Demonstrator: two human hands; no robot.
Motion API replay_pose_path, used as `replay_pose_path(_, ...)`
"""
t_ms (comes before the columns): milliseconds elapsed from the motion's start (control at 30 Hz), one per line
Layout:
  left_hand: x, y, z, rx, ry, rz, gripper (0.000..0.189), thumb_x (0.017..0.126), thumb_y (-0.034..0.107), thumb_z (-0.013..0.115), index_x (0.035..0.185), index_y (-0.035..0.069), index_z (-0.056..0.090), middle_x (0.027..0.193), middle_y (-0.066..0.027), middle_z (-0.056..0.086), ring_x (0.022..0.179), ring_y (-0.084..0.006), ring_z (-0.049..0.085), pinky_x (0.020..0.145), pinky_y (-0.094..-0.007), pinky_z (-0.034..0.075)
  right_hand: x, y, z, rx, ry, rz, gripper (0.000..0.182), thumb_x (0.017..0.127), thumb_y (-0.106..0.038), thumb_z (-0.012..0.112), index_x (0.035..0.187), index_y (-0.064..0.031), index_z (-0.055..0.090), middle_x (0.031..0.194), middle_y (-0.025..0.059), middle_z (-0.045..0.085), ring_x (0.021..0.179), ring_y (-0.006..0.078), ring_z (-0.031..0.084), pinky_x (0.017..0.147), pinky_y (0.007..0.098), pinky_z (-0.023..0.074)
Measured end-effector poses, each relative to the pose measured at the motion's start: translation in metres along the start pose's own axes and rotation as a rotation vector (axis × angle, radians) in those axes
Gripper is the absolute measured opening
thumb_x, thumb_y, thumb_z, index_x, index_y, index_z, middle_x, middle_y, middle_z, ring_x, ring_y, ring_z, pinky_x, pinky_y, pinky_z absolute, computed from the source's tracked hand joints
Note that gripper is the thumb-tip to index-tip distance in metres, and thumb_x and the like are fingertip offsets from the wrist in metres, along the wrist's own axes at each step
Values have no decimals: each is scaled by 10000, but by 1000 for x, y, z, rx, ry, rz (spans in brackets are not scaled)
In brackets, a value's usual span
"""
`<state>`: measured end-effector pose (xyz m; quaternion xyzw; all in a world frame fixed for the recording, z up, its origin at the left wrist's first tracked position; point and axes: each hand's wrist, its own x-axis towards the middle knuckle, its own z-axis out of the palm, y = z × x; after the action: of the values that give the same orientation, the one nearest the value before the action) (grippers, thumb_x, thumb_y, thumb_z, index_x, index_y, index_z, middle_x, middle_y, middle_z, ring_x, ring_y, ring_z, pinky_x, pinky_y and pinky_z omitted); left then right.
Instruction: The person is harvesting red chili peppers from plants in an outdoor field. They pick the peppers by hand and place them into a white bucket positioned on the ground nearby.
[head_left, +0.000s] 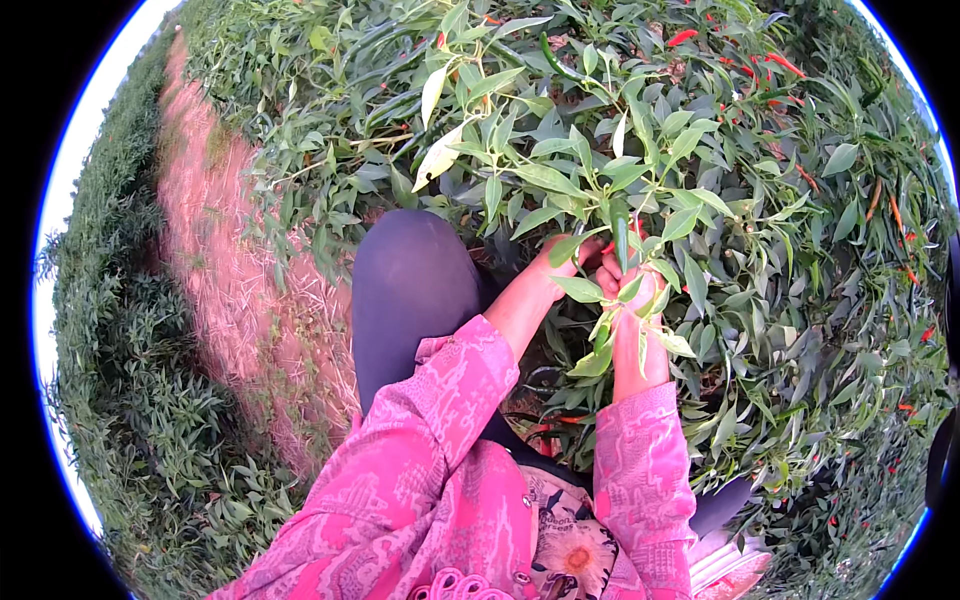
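Both my hands reach in among the leaves of a chili pepper plant (547, 176), near the middle of the view. My left hand (574, 259) is partly behind leaves, its fingers close to my right hand. My right hand (626, 281) has its fingers curled beside a green chili pepper (619, 225) that hangs in front of it. Bits of red, which look like red chili peppers, show between and just above the hands. Leaves cover most of the fingers, so what either hand grips cannot be told.
Dense chili plants with red chili peppers (786, 64) spread ahead and to the right. A reddish dirt path (232, 285) strewn with dry straw curves along the left, with another plant row (150, 375) beyond it. My bent knee (412, 285) is left of the hands.
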<state>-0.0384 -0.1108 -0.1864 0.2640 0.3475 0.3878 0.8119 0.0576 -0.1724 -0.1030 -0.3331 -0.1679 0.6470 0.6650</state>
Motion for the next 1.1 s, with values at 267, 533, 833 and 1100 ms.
replay_pose_path(267, -7, 5, -2, 113, 33, -35, 195, 768, 196, 702, 895, 62, 640, 781, -30, 635, 663, -117, 572, 573, -250, 418, 15, 8, -32, -288, 380, -126, 241, 865, -339, 619, 916, -127, 517, 709, -12, 528, 489, 64, 440, 374, 186, 295)
replay_pose_path(533, -12, 6, -4, 149, 164, 47, 182, 774, 167, 695, 874, 28, 634, 739, -58, 612, 644, -137, 573, 587, -263, 461, -8, -10, 1, -187, 166, 80, 214, 894, -287, 581, 870, -80, 531, 710, -10, 506, 474, 53, 378, 356, 187, 228)
replay_pose_path(833, -17, 30, -8, 438, -21, 53, 468, 787, 413, 658, 1083, 59, 585, 992, -33, 607, 889, -109, 548, 762, -269, 437, -8, -11, -17, -462, -10, 166, 169, 932, -267, 519, 906, -100, 519, 741, -19, 505, 535, 74, 408, 470, 213, 367)
replay_pose_path(1100, -4, -12, -39, 672, -3, -328, 688, 699, 548, 680, 1281, 254, 459, 1169, -7, 560, 1026, -166, 527, 829, -368, 408, -6, 3, -81, -995, 250, 275, 75, 899, -181, 527, 848, -126, 533, 602, -61, 390, 422, 28, 289, 366, 199, 217)
